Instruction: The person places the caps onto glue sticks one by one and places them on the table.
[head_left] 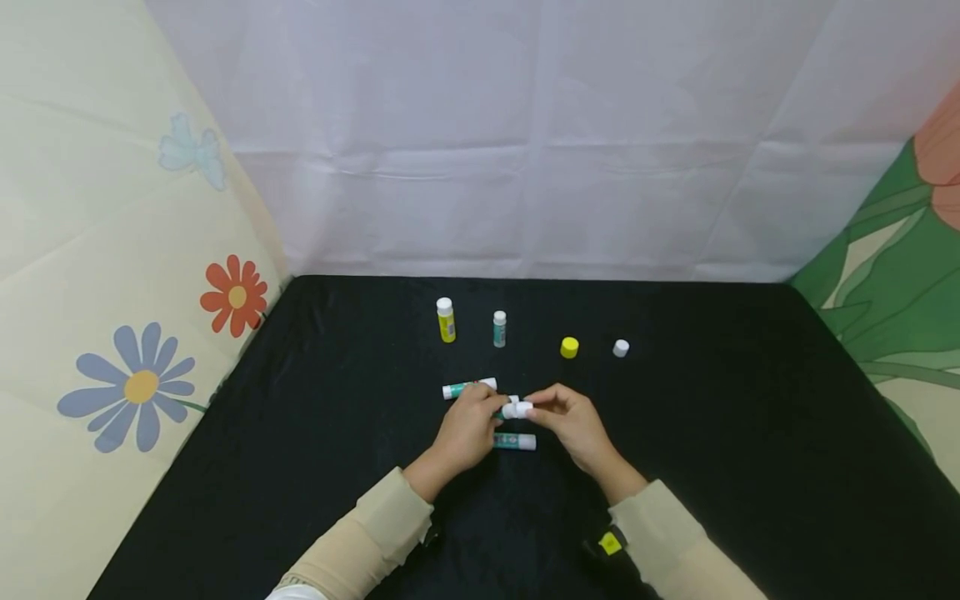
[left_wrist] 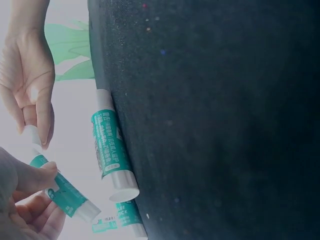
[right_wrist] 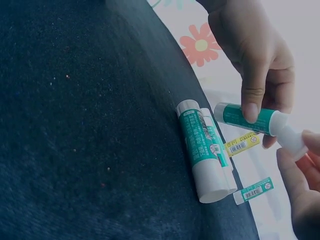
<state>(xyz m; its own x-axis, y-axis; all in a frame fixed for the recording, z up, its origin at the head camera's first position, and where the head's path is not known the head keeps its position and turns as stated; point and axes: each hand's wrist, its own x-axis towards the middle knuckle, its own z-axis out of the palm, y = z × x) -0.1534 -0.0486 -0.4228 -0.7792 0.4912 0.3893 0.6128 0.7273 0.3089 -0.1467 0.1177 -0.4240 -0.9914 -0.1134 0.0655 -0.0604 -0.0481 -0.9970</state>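
- A white curtain [head_left: 420, 100] closes off the back, and a black-covered table [head_left: 712, 433] carries everything in front of it.
- The left hand [head_left: 467, 427] pinches the held glue stick [left_wrist: 68, 197] between thumb and fingers around its teal body, probably to steady it and leave its white end free.
- The right hand [head_left: 573, 422] pinches the held cap [right_wrist: 291, 142] at that end; its grip looks like a fingertip hold, suited to a small twist or pull.
- The held glue stick lies crosswise within the left grip, one end out on each side, raised above the table. The held cap sits tilted against its axis — whether the two touch, I cannot tell.
- Two more teal sticks, the far lying stick [head_left: 470, 389] and the near lying stick [head_left: 515, 442], rest on their sides by the left hand, presumably to be within easy reach.
- Farther back, the yellow stick [head_left: 446, 323] and the small teal stick [head_left: 499, 330] stand upright, seemingly set apart from the work.
- The yellow cap [head_left: 569, 347] and the loose white cap [head_left: 621, 348] lie to their right — well apart, perhaps so neither gets mixed up.
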